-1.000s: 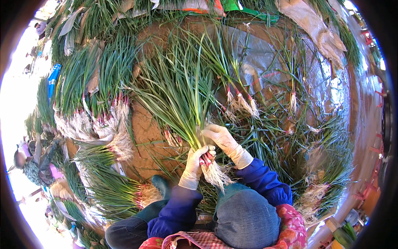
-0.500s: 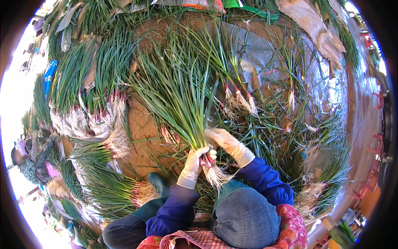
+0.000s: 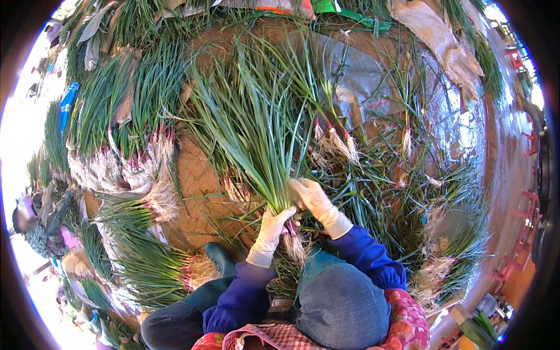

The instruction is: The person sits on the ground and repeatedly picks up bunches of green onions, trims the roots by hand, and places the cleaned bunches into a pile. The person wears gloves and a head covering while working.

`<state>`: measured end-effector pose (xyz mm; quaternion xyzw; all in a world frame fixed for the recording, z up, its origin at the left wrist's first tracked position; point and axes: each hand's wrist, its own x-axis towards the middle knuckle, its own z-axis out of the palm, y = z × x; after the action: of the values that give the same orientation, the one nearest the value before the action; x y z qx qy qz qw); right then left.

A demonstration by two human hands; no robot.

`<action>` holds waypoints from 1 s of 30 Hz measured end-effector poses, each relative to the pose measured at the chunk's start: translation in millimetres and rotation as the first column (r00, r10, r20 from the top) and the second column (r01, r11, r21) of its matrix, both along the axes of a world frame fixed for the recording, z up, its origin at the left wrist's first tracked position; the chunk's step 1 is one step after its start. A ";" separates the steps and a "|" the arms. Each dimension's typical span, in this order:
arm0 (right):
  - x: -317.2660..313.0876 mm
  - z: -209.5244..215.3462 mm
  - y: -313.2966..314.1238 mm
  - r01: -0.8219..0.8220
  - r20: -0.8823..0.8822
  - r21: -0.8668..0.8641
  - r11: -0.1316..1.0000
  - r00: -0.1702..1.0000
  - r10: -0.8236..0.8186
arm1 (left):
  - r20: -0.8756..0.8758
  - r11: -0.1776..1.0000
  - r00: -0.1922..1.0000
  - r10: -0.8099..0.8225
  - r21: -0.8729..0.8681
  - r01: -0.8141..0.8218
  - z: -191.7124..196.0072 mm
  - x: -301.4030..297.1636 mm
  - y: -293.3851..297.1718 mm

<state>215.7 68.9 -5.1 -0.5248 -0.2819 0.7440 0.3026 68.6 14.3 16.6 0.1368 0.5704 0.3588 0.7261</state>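
Note:
Both my hands wear pale gloves and grip one bunch of green onions (image 3: pixel 251 134) near its reddish base. My left hand (image 3: pixel 272 228) wraps the stalks from the left. My right hand (image 3: pixel 312 198) clasps the same bunch from the right, just above the white roots (image 3: pixel 294 248). The long green leaves fan away from me over the brown earth. My blue sleeves and knees fill the lower middle.
Tied onion bundles with white roots (image 3: pixel 140 175) lie in rows on the left. Loose onions (image 3: pixel 335 143) and a grey tarp (image 3: pixel 373 76) lie to the right. A green boot (image 3: pixel 219 256) rests by my left knee. Another person (image 3: pixel 35 227) crouches far left.
The bunch has tilted slightly and its leaves have shifted a little to the left; both hands stay clasped at its base.

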 end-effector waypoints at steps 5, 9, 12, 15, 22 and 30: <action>7.2 -24.9 -8.3 -0.777 0.795 0.028 0.629 0.399 0.458 | -0.104 0.980 0.977 0.187 0.085 -0.179 21.6 -2.7 14.4; 48.7 -39.3 45.9 -0.749 0.799 0.105 0.655 0.455 0.393 | -0.010 0.961 0.969 0.248 0.127 -0.245 31.8 -25.1 41.5; 73.8 -40.2 105.5 -0.318 0.909 0.393 0.863 0.276 -0.312 | 0.179 0.976 0.974 0.136 0.143 -0.162 34.5 -30.6 55.0; 74.4 -22.3 121.9 -0.485 0.949 0.315 0.816 0.185 -0.257 | 0.179 0.976 0.972 0.155 0.125 -0.178 28.8 -22.5 60.7; 52.2 25.7 29.1 -0.639 0.593 0.114 0.761 0.659 0.464 | 0.105 0.998 0.994 -0.035 0.049 0.030 -15.2 14.7 54.6; 23.0 -11.4 9.8 -0.229 0.575 0.464 0.856 0.813 -0.094 | -0.058 0.989 0.989 0.133 0.076 -0.129 -8.8 36.6 23.2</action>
<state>238.7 78.6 -16.5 -0.6148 -0.5671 0.4566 0.3032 105.2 37.5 7.8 0.1364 0.5875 0.4217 0.6771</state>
